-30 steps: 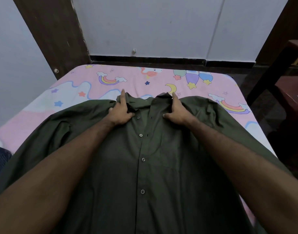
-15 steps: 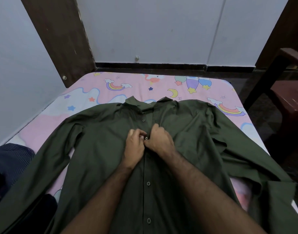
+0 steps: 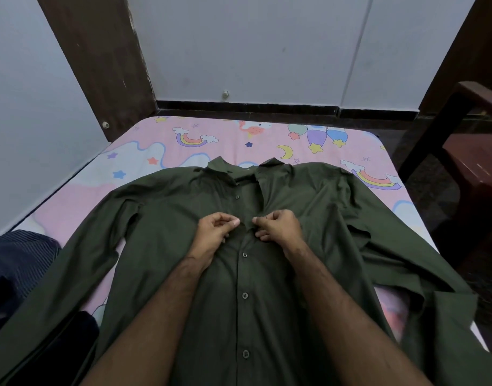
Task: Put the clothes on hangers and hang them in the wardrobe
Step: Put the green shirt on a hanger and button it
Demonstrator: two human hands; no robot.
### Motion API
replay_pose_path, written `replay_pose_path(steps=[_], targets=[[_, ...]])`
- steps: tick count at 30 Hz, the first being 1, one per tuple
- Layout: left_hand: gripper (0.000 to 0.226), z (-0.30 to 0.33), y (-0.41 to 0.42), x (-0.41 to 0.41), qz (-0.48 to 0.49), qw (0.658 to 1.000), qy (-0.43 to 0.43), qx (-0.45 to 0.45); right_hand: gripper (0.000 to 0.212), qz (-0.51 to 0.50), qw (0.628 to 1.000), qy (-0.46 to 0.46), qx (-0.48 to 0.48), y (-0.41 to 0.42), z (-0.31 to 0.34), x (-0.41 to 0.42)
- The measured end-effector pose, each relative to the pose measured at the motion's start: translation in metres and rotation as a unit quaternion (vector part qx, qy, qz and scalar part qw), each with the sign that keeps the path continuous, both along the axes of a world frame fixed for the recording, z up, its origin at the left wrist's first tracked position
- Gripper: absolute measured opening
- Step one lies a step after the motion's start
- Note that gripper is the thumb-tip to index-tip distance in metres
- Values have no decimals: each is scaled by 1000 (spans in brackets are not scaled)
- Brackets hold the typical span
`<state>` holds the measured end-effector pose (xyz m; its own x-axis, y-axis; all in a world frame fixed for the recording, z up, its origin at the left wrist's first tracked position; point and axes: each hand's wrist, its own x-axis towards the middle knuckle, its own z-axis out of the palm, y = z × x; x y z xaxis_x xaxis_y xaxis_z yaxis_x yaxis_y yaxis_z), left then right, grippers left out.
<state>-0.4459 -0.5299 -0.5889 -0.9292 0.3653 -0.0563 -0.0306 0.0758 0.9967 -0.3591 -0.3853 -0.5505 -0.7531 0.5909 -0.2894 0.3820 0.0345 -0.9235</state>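
A dark green button-up shirt [image 3: 161, 218] lies face up and spread out on the bed, collar toward the far wall, sleeves out to both sides. Below the chest its front is buttoned; near the collar it is parted. My left hand [image 3: 215, 231] pinches the left edge of the placket at chest height, its fingers curled. My right hand [image 3: 278, 227] pinches the right edge, a small gap apart from the left hand. No hanger or wardrobe is in view.
The bed has a pink sheet [image 3: 228, 137] printed with rainbows and stars. A dark striped garment [image 3: 19, 260] lies at the bed's left edge. White walls and a brown post [image 3: 100, 65] close the far side. A dark wooden chair [image 3: 473, 151] stands at right.
My hands moved from the collar down to the chest of the shirt, met at a button, and have now drawn slightly apart, with the placket parted between them.
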Motion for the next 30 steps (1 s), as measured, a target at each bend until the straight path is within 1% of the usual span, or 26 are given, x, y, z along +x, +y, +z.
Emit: replay_pose_path(steps=[2, 5, 7, 13, 15, 19, 23, 27, 30], targets=[[7, 1, -2, 1, 1, 1000, -17, 4, 18, 10, 999, -10, 41, -3, -7, 3], [4, 3, 0, 6, 7, 999, -28, 16, 7, 6, 999, -4, 51, -5, -17, 6], [4, 5, 3, 10, 11, 999, -26, 15, 4, 5, 998, 1, 55, -4, -19, 7], [5, 4, 9, 24, 39, 999, -25, 20, 13, 27, 999, 35, -9, 4, -21, 7], [4, 4, 10, 24, 43, 998, -27, 24, 15, 24, 998, 61, -23, 4, -23, 11], [5, 5, 9, 27, 53, 992, -65, 91, 15, -9, 993, 110, -28, 2, -26, 18], [6, 2, 8, 30, 47, 991, -59, 113, 16, -23, 993, 114, 3, -8, -26, 8], [6, 0, 8, 32, 43, 995, -30, 90, 14, -16, 990, 117, 77, -18, -37, 6], [6, -3, 11, 33, 46, 997, -5, 64, 12, -16, 987, 124, 101, -22, -41, 6]])
